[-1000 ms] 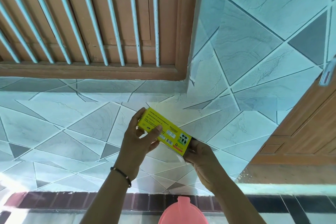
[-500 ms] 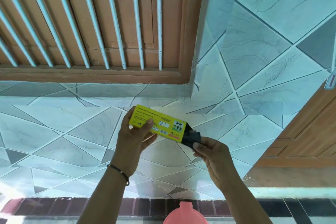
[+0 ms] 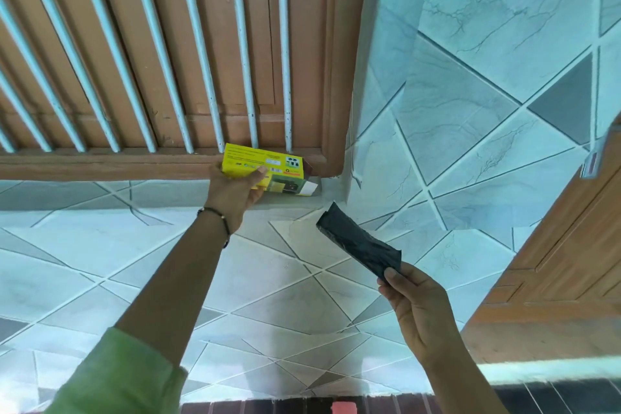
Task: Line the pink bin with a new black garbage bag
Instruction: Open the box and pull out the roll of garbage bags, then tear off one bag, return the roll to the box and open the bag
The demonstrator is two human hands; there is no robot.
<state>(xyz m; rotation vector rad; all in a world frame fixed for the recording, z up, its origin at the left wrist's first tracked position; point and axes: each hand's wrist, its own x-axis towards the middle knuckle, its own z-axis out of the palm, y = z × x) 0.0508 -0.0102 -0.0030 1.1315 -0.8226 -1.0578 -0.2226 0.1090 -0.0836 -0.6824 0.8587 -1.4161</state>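
Two hands apart: box (image 3: 265, 169), bag (image 3: 359, 242)

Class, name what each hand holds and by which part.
The left hand grips the yellow box by its left end. The right hand pinches the folded black bag at its lower end.

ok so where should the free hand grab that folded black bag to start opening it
Take the folded black bag at its free upper end, coming from the left. The right hand pinches only the lower corner, so the flat strip slants up-left with that end clear. The left hand holds the yellow box.
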